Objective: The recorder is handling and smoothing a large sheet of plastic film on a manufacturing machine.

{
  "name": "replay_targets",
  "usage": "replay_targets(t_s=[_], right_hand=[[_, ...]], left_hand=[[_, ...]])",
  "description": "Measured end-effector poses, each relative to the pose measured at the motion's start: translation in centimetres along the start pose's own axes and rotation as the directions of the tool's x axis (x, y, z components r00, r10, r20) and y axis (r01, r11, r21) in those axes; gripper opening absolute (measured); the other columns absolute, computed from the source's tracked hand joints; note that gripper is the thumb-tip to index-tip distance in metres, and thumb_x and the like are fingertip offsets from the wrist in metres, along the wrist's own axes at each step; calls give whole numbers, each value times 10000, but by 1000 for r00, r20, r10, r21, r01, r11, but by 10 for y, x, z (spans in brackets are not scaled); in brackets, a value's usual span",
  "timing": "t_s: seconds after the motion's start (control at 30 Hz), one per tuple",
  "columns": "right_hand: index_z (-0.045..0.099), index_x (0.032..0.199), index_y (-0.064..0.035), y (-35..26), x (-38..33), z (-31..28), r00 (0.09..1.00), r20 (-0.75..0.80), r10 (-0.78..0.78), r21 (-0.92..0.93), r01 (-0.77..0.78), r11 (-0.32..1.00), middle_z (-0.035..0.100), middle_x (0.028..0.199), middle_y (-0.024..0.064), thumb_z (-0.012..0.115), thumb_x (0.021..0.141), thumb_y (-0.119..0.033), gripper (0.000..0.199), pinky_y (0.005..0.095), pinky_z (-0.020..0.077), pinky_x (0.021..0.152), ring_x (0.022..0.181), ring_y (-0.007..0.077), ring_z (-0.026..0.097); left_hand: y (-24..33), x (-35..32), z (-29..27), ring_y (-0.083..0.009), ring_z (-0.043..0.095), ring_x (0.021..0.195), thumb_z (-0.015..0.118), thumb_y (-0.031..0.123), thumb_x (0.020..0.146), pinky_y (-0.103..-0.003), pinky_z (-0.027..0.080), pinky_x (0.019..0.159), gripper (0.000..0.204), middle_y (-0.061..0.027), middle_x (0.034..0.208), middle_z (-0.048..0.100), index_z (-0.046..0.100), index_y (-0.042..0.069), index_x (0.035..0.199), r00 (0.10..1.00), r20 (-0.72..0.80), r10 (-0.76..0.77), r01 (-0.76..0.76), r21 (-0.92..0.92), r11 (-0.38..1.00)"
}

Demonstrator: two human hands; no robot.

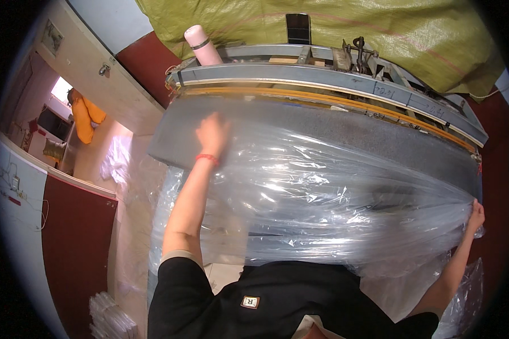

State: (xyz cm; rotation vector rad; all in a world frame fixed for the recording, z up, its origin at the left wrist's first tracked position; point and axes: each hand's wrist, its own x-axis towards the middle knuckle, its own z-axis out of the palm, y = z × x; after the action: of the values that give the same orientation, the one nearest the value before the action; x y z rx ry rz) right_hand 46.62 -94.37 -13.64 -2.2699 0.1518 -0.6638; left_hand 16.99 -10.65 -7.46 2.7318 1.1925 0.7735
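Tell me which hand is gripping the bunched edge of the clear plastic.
The right hand, out at the far right, has the clear plastic sheet gathered in its fingers. The left hand only lies flat on top of it.

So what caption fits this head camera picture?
Left hand flat on clear plastic sheet over grey table; right hand grips its bunched edge.

Your clear plastic sheet lies spread over the grey slab, wrinkled and glossy, with folds running toward its right end, where it is gathered into a bunch. It drapes off the near edge of the slab and hangs down on the left side. The slab itself is long, flat and speckled grey, lying just in front of the metal frame.
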Motion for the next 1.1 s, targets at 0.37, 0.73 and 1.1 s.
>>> replay_targets(t_s=[0.37, 0.73, 1.1], right_hand=[[629, 897, -85, -40, 47, 66, 988, -23, 156, 321, -140, 937, 564, 756, -32, 548, 833, -276, 217, 206, 391, 582, 642, 79, 490], [573, 810, -27, -136, 50, 176, 993, -117, -19, 438, 69, 897, 524, 651, 5, 574, 816, -217, 190, 237, 392, 565, 583, 91, 465], [511, 841, -21, -147, 49, 170, 926, -261, 275, 493, -117, 862, 574, 684, 74, 555, 789, -148, 144, 310, 457, 561, 597, 167, 555]], left_hand=[[-62, 38, 67, -88, 361, 433, 414, 99, 801, -245, 315, 389, 185, 26, 516, 374, 426, 94, 617, 966, -150, -210, 37, -725, 688], [-62, 124, 95, -139, 432, 609, 478, 151, 813, -279, 383, 580, 167, -45, 656, 480, 457, 12, 723, 908, -204, -366, 109, -728, 677], [-38, 118, 77, -80, 382, 509, 435, 88, 797, -228, 332, 465, 169, 16, 586, 427, 444, 51, 632, 901, -172, -399, 63, -857, 511]])
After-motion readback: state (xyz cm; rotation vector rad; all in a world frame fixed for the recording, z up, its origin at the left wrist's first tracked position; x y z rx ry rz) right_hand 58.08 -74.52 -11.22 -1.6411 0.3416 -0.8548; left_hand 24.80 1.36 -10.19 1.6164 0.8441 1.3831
